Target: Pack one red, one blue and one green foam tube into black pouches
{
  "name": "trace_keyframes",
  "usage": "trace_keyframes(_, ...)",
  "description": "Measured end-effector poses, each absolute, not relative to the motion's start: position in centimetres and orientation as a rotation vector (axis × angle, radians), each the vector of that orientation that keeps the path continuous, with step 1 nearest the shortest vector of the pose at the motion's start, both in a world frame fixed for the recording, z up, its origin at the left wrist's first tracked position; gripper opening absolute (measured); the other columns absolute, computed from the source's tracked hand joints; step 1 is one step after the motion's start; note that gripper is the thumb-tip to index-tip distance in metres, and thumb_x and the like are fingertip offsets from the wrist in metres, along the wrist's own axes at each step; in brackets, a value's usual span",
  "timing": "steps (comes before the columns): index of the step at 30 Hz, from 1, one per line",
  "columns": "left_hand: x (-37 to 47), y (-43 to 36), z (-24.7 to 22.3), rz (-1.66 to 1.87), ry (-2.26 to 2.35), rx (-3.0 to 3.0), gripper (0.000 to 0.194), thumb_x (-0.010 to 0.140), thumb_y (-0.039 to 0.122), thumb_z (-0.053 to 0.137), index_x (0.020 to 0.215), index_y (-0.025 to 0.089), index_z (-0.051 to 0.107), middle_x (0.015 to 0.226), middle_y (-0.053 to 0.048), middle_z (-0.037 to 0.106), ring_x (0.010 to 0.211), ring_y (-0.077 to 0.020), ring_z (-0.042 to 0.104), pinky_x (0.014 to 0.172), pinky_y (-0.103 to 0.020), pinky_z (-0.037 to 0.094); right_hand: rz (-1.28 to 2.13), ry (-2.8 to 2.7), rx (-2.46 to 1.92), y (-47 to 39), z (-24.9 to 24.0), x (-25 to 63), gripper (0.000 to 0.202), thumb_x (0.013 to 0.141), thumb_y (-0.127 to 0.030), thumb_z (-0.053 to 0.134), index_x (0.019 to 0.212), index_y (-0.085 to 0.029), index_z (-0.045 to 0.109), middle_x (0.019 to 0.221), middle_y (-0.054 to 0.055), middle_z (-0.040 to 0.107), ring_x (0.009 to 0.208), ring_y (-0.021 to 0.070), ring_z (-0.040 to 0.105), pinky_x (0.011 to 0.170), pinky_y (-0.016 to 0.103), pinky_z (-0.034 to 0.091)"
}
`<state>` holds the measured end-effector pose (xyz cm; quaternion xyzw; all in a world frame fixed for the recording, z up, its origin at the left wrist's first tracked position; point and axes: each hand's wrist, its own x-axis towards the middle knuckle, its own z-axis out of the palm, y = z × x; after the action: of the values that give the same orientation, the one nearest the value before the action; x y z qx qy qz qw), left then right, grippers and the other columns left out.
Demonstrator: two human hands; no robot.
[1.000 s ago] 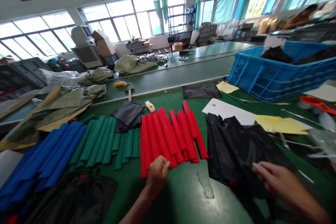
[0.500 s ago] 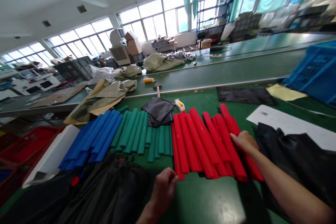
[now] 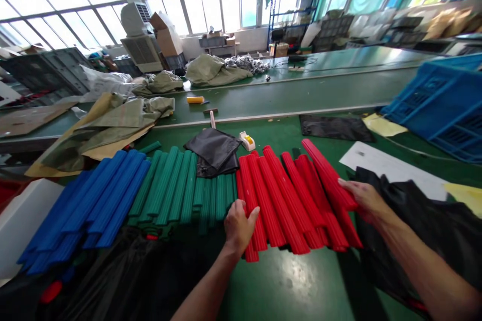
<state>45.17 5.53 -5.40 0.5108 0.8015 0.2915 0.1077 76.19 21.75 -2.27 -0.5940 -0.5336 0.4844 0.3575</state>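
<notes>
Several red ribbed tubes (image 3: pixel 278 200) lie side by side in a row on the green table. My right hand (image 3: pixel 363 198) is closed on one red tube (image 3: pixel 327 173) at the right end of the row, its near end raised over the others. At the left end, my left hand (image 3: pixel 241 228) has its fingers and thumb bent around the leftmost red tubes; the fingertips are partly hidden. Green ribbed tubes (image 3: pixel 171 185) lie just left of that hand, with blue ribbed tubes (image 3: pixel 101 195) farther left.
Folded black sheets (image 3: pixel 214 148) rest on the green tubes, near a tape dispenser (image 3: pixel 247 141). Dark fabric bags (image 3: pixel 124 271) fill the front left, and black fabric (image 3: pixel 422 225) lies at right. A blue crate (image 3: pixel 440 100) stands at far right beside white paper (image 3: pixel 391 170).
My left hand has moved up onto the left end of the red row. My right hand has raised a red tube's near end. The view has shifted right and tilted down.
</notes>
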Motion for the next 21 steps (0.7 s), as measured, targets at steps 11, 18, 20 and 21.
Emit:
trace_keyframes(11, 46.2, 5.9, -4.1, 0.579, 2.365, 1.407, 0.036, 0.083, 0.043, 0.054, 0.102, 0.013, 0.057, 0.100, -0.013, 0.065, 0.092, -0.0231, 0.063, 0.075, -0.030, 0.044, 1.979, -0.906, -0.958, 7.7, -0.4, 64.4, 0.031, 0.075, -0.041, 0.073, 0.086, -0.012, 0.067, 0.081, 0.008, 0.073, 0.074, 0.0197, 0.068, 0.066, 0.027, 0.055)
trace_keyframes(18, 37.6, 3.2, -3.9, 0.692, 2.853, 1.324, 0.039, 0.086, 0.038, 0.051, 0.118, 0.017, 0.054, 0.109, -0.011, 0.057, 0.104, -0.0243, 0.054, 0.084, -0.036, 0.041, 2.005, -0.887, -1.077, 6.9, -1.3, 62.6, 0.035, 0.069, -0.029, 0.080, 0.096, -0.016, 0.063, 0.087, 0.004, 0.074, 0.081, 0.0193, 0.070, 0.069, 0.024, 0.056)
trace_keyframes(20, 33.9, 2.5, -3.3, 0.606, 3.107, 1.215, 0.042, 0.085, 0.036, 0.051, 0.122, 0.016, 0.050, 0.112, -0.012, 0.053, 0.108, -0.0276, 0.049, 0.084, -0.041, 0.040, 1.999, -0.848, -1.135, 7.0, -1.8, 62.7, 0.044, 0.066, -0.027, 0.082, 0.103, -0.017, 0.059, 0.088, 0.005, 0.074, 0.082, 0.0210, 0.070, 0.067, 0.026, 0.057)
trace_keyframes(21, 32.2, 2.2, -3.1, 0.544, 3.172, 1.167, 0.042, 0.085, 0.036, 0.051, 0.121, 0.014, 0.050, 0.113, -0.013, 0.053, 0.108, -0.0289, 0.048, 0.084, -0.043, 0.040, 2.000, -0.831, -1.156, 7.0, -2.0, 62.6, 0.048, 0.065, -0.026, 0.082, 0.105, -0.017, 0.058, 0.089, 0.005, 0.074, 0.082, 0.0217, 0.070, 0.067, 0.026, 0.058)
